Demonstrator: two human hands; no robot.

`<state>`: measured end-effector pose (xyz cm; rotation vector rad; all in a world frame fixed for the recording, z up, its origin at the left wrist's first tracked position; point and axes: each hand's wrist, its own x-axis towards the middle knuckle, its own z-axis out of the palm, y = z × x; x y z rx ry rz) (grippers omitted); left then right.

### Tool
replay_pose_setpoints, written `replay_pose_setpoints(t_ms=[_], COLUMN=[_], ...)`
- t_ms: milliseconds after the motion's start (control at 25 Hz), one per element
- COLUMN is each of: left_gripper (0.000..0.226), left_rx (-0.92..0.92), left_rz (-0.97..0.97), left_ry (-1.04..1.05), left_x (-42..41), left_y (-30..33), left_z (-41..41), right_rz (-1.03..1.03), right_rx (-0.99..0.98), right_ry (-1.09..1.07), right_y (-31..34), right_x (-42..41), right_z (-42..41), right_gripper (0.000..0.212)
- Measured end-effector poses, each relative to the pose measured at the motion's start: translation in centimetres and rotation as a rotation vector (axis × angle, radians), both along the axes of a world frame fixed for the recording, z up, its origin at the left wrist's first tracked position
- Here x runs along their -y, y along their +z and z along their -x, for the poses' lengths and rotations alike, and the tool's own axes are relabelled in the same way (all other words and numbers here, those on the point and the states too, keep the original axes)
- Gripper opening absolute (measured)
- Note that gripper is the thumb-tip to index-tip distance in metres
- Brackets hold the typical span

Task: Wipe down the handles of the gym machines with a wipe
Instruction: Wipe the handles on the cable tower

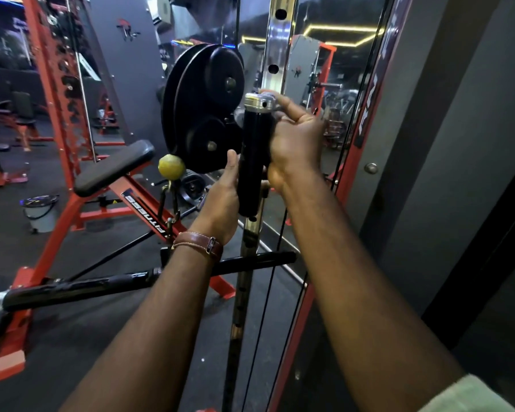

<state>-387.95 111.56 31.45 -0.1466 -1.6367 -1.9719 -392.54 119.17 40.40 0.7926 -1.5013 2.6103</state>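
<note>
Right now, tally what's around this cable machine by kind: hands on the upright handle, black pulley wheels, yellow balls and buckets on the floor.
Hands on the black handle: 2, left hand, right hand
Black pulley wheels: 2
Yellow ball: 1
Bucket: 1
Total: 6

The handle [254, 162] is a black cylinder with a silver end cap at its 12 o'clock end. It is standing nearly upright at frame centre, in front of two black pulleys. No wipe is showing.
</note>
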Motion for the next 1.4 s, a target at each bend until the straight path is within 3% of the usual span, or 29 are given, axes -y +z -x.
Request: replay_pose_setpoints(t_ms=[120,200,320,400,520,640,800,920,1080,1200,1240,1320,1400], left_gripper=[0.092,0.109,0.064,0.069,0.061,0.056,0.057,0.056,0.057,0.057,0.058,0.065,0.070], left_rx=[0.046,0.089,0.025,-0.003,0.001,0.000,0.011,-0.020,-0.053,-0.059,-0.052,-0.025,-0.011], left_rz=[0.084,0.066,-0.022,-0.057,-0.059,-0.029,0.048,0.059,0.098,0.101,0.112,0.138,0.144], left_ry=[0.028,0.031,0.021,-0.021,-0.036,-0.040,0.000,0.005,0.010,0.019,0.015,0.010,0.016], left_x=[0.1,0.2,-0.2,-0.4,-0.2,-0.2,-0.5,-0.7,-0.7,-0.7,-0.7,-0.7,-0.8], left_y=[-0.3,-0.3,0.2,0.1,-0.4,-0.6,-0.7,-0.5,-0.6,-0.5,-0.5,-0.6,-0.7], left_z=[0.2,-0.1,0.0,-0.1,-0.2,-0.4,-1.0,-1.1,-0.9,-1.1,-1.1,-1.0,-1.1], right_rz=[-0.317,-0.349,-0.093,0.051,-0.071,-0.188,-0.081,-0.234,-0.172,-0.188,-0.216,-0.186,-0.118], right_rx=[-0.280,-0.276,0.050,0.065,-0.229,-0.608,-0.950,-1.142,-0.892,-1.019,-0.980,-0.642,-0.375], right_ry=[-0.230,-0.166,-0.019,-0.061,-0.427,-0.653,-0.909,-0.914,-0.610,-0.447,-0.382,-0.243,-0.251], right_y=[-7.1,-9.2,-3.4,-0.4,-4.8,-9.9,-3.0,1.2,0.8,0.5,1.1,2.1,0.7], right_x=[-2.2,-3.0,-1.4,-0.5,-1.2,-2.0,-0.5,0.2,-1.9,-2.1,-2.0,-1.4,-1.2], right_z=[-0.7,-1.0,-0.2,-0.7,-3.1,-4.7,-2.5,-1.6,0.1,-0.4,0.2,0.6,0.1], right_gripper=[0.026,0.021,0.019,0.026,0.031,0.017,0.012,0.018,0.017,0.015,0.015,0.021,0.020])
